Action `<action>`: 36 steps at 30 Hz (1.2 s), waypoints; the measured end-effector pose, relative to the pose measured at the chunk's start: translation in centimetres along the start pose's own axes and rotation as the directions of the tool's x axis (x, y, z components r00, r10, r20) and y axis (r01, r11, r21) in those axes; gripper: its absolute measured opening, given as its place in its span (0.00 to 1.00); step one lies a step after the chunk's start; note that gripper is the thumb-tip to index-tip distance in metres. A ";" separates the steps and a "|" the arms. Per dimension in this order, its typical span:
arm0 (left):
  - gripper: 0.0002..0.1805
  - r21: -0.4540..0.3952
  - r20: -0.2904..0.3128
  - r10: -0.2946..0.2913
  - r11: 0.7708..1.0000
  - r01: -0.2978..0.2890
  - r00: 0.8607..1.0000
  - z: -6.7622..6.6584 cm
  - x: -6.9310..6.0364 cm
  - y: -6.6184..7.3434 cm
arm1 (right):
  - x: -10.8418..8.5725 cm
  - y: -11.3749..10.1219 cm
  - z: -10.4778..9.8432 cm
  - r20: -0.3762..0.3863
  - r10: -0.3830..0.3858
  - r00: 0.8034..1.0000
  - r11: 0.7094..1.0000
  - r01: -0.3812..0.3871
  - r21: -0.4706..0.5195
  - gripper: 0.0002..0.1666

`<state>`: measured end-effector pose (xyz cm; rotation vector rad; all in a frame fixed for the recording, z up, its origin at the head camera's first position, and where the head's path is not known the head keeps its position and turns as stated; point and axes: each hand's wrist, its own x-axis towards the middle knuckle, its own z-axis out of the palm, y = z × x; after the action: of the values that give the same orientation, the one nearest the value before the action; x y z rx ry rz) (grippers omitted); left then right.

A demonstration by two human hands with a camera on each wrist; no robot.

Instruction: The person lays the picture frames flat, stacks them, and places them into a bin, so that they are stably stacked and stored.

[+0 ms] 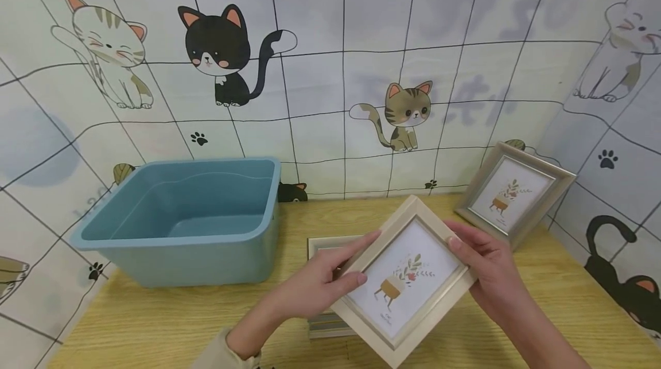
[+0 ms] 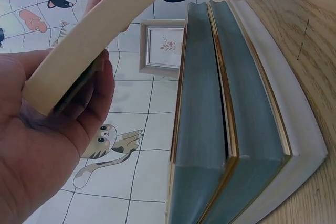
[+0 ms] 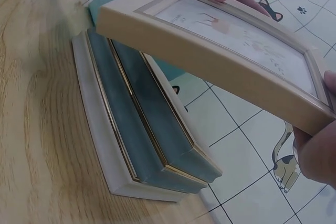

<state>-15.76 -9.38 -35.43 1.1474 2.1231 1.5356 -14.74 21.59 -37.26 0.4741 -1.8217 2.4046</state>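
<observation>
A cream picture frame (image 1: pixel 434 314) with a plant drawing is held tilted above a stack of frames (image 1: pixel 330 326). My left hand (image 1: pixel 315 283) grips its left side, thumb on the front and fingers behind, as the left wrist view shows with the hand (image 2: pixel 47 145) round the frame's edge (image 2: pixel 100 40). On the opposite side my right hand (image 1: pixel 490 271) pinches the border, thumb on the front. In the right wrist view the held frame (image 3: pixel 210 72) hangs over the stack, which has blue-grey sides (image 3: pixel 152 103) and a whitish bottom frame (image 3: pixel 100 129).
A blue plastic tub (image 1: pixel 186 260) stands at the left on the wooden table (image 1: pixel 170 323). Another frame (image 1: pixel 470 202), greyish beige, leans at the back right near the wall. Cat-printed, gridded covering (image 1: pixel 320 88) hangs behind the table.
</observation>
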 end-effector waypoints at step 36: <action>0.12 -0.084 -0.594 -0.169 0.985 0.149 0.787 -2.8 0.7 -5.2 | -0.1 1.1 0.7 -0.044 0.327 0.944 0.872 -0.320 -0.370 0.39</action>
<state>-20.25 -11.38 -38.80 0.4654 2.4756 2.0358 -14.77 20.61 -38.14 0.1633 -2.4667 2.1449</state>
